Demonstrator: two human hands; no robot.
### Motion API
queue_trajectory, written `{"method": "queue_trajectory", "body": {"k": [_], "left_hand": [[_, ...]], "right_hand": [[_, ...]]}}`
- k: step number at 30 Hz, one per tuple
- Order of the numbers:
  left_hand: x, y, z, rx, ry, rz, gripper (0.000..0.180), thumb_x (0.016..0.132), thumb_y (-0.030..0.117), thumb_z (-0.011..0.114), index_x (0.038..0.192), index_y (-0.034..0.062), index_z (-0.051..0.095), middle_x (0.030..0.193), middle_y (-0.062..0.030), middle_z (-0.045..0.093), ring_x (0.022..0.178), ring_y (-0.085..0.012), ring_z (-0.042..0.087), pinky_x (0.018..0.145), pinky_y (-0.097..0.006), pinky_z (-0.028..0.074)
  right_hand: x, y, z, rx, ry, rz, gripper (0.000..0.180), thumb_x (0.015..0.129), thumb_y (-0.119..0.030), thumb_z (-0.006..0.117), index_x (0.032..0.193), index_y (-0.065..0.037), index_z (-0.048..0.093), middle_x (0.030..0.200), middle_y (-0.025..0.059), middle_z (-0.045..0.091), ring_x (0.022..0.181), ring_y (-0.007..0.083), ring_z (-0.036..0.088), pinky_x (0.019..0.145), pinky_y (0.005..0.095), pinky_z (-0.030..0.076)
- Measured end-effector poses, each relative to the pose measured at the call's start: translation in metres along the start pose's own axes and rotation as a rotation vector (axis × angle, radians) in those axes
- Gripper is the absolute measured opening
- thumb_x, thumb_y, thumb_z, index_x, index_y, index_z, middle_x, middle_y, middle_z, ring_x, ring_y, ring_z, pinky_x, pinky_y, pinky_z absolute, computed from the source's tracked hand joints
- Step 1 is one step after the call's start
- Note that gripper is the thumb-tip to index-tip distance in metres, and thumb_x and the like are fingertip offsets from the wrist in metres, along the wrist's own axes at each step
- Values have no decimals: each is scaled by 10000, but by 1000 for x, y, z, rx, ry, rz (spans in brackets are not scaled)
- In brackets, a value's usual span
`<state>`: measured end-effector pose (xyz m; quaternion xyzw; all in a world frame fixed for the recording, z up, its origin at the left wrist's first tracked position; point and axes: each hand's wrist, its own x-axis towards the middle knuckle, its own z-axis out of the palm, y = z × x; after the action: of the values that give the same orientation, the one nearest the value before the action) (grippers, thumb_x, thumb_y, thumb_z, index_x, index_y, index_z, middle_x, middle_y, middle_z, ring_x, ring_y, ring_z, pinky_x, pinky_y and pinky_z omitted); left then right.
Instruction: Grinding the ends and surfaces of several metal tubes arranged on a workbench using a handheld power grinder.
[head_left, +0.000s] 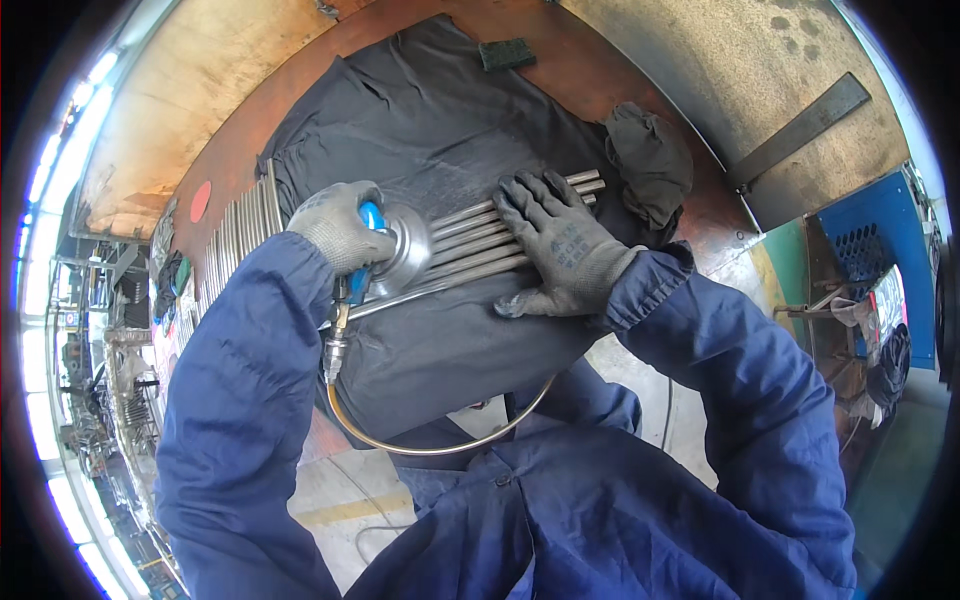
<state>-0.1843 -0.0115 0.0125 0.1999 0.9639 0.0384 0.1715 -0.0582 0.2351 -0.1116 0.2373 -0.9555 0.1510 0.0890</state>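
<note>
Left hand (338, 225), grey knit glove, wrapped tight round a blue-handled air sander (385, 255), its round metal head facing right and sitting on the near end of a row of thin metal rods (480, 240); the tool's fitting hangs below the fist and a hose (430, 445) loops from it toward the body. Right hand (560, 245), dark glove, flat and fingers spread wide, palm down on the same rods, grasping nothing, just pinning them. Rods lie side by side on a dark cloth (440, 120) draped over a brown worktable (590, 70). Their long axis runs from the lower left up to the right, so the sander is at the left end and the pressing hand on the middle to right stretch, rod tips poking out past its fingertips. Hands near each other, a short bare run of rods between the tool head and the right palm. Second batch of rods (240, 225) stacked further left, behind the left wrist, well apart from the right hand. Crumpled dark rag (650, 160) just beyond the right hand, green abrasive pad (507, 53) at the far cloth edge, flat dark bar (800, 130) on the surface to the right
</note>
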Motion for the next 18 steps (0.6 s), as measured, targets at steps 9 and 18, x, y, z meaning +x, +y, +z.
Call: {"method": "queue_trajectory", "body": {"k": [9,18], "left_hand": [[9,55,4,10,-42,88,551,668,285,755,1139,7,685,1062,-238,694,990,-357,685,882,-394,523],[10,31,2,-17,5,108,553,663,277,754,1139,5,683,981,-231,709,917,-352,702,846,-388,535]], "right_hand": [[-2,0,5,-1,29,5,1216,751,-808,603,1490,114,319,1527,324,351,1462,455,294,1234,549,130],[-4,-4,4,-13,28,71,1248,742,-824,599,1483,135,303,1524,350,333,1461,497,264,1236,550,134]]}}
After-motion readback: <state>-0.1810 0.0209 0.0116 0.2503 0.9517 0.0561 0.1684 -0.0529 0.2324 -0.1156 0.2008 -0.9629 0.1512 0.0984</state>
